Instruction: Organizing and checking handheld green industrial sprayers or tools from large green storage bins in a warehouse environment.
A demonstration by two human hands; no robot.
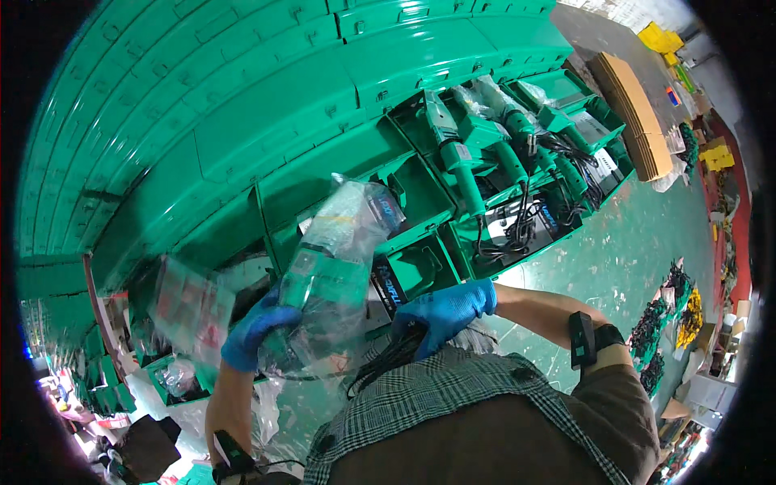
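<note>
Left grip (260,327) clamped on bagged green tool (322,279); right grip (447,312) closed around black cord (390,356).

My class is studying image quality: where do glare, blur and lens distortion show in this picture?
In the head view, glare whitens the clear wrapping and streaks the stacked green cases; in the same view, the translucent plastic at left looks blurred, and the cases' long edges bow.

Before you, a black box (377,284) bears bold white and blue lettering. Above it, a dark packet (388,212) shows blue lettering. To your right, another dark packet (551,217) carries blue lettering. A white sheet (603,166) has dark print, too small to read.
</note>
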